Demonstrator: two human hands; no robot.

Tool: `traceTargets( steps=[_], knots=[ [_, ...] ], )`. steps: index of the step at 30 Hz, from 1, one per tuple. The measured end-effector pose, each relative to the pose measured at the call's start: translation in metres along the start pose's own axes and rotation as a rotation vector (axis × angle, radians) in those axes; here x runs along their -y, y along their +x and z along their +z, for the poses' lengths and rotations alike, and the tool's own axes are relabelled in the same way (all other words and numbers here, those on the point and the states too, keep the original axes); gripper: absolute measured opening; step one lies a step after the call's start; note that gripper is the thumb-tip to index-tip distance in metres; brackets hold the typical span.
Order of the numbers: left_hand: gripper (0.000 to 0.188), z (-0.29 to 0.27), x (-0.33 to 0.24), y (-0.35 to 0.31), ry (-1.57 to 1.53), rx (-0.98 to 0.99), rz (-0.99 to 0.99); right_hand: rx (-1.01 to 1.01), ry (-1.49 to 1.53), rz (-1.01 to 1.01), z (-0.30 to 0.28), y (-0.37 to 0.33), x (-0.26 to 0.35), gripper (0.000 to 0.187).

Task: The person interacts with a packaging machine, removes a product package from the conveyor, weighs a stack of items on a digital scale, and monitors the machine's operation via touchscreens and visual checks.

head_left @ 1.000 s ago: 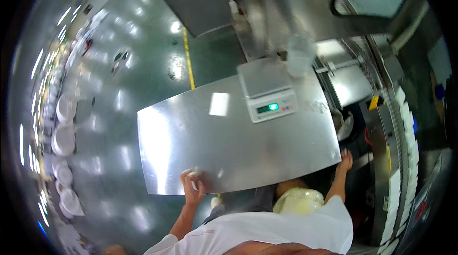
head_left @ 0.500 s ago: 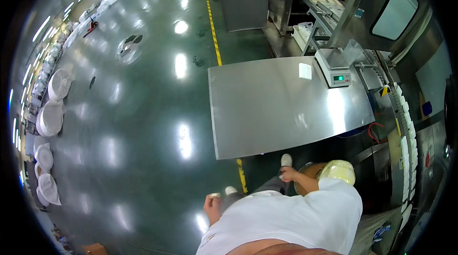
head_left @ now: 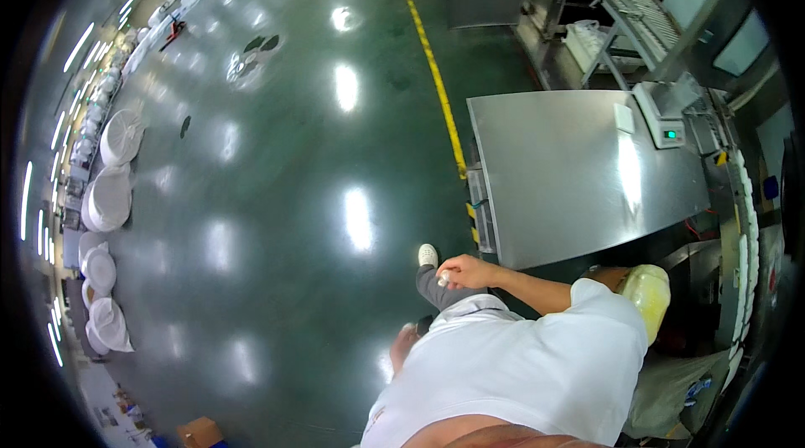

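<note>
My right hand point(head_left: 466, 271) is held out in front of my body, its fingers pinched on a small white piece point(head_left: 444, 278) too small to name. It is beyond the near left corner of the steel table point(head_left: 579, 188). My left hand point(head_left: 403, 344) hangs low at my left side, with its fingers curled. Beside its fingers is a dark patch point(head_left: 425, 325); whether the hand holds it cannot be made out. One white shoe point(head_left: 428, 255) shows on the floor ahead of me.
A white scale point(head_left: 664, 125) with a lit green display and a white square block point(head_left: 624, 118) are on the table. A yellow-wrapped bundle point(head_left: 646, 305) is by my right shoulder. Yellow floor tape point(head_left: 429, 62) runs along the green floor. White-covered round containers point(head_left: 109, 196) line the far left.
My view has shifted left, so the table now appears farther right. My right hand has come forward and left, away from my right side. My left hand has moved closer to my leg.
</note>
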State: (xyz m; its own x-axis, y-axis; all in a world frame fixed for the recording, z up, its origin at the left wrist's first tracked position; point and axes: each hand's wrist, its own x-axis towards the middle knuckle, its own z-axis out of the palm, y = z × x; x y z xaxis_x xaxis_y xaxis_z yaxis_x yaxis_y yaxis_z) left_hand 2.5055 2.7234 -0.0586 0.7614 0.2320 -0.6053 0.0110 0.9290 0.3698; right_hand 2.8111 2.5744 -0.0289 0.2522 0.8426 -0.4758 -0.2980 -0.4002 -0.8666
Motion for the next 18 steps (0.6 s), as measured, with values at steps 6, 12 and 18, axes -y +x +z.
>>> traceTargets(
  steps=[6,12,18],
  knots=[
    [0.023,0.05,-0.122,0.093,0.007,-0.249,0.052,-0.19,0.174,-0.068,-0.034,0.119,0.058,0.026],
    [0.027,0.094,-0.217,0.254,-0.092,-0.058,-0.072,-0.272,0.254,-0.154,-0.098,0.177,0.19,0.027],
    [0.019,0.188,-0.285,0.423,0.26,0.197,-0.307,-0.348,0.228,-0.33,-0.191,0.252,0.275,0.027]
  ],
)
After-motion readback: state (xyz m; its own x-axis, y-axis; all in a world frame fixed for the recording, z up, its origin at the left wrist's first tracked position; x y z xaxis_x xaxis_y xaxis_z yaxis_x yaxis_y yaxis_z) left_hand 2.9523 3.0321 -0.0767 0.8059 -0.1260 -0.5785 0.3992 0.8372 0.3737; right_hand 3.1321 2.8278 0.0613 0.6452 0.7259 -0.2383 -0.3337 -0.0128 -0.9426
